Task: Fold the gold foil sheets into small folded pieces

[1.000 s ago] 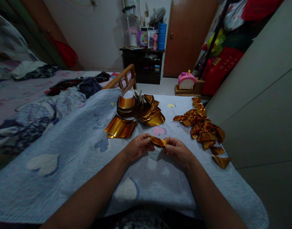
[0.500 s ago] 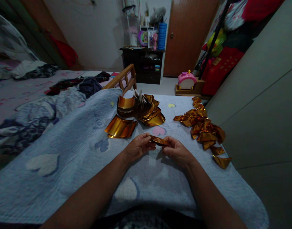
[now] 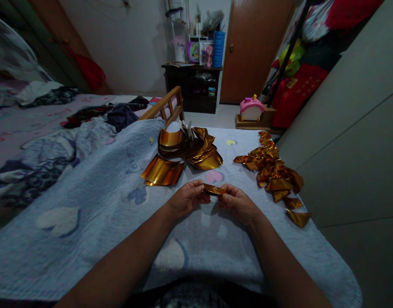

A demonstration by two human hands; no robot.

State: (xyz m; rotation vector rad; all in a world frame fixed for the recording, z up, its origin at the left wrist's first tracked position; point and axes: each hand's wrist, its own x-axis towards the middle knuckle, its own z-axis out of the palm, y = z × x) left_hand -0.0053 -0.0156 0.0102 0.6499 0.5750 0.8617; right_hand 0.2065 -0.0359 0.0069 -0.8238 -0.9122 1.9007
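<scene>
Left fingers (image 3: 199, 188) and right fingers (image 3: 229, 198) in a pinch on opposite ends of a slim, glossy, copper-gold foil piece (image 3: 213, 190)

The left hand (image 3: 189, 197) and the right hand (image 3: 239, 203) covered the two ends of the folded paper (image 3: 213, 190), and overlapping pieces in the gold pile (image 3: 271, 167) partly hid one another. Both forearms (image 3: 126, 248) were cut off by the bottom edge, the door (image 3: 254, 51) by the top. Small things (image 3: 212, 91) inside the cabinet (image 3: 174, 87) were too dim to tell.
</scene>
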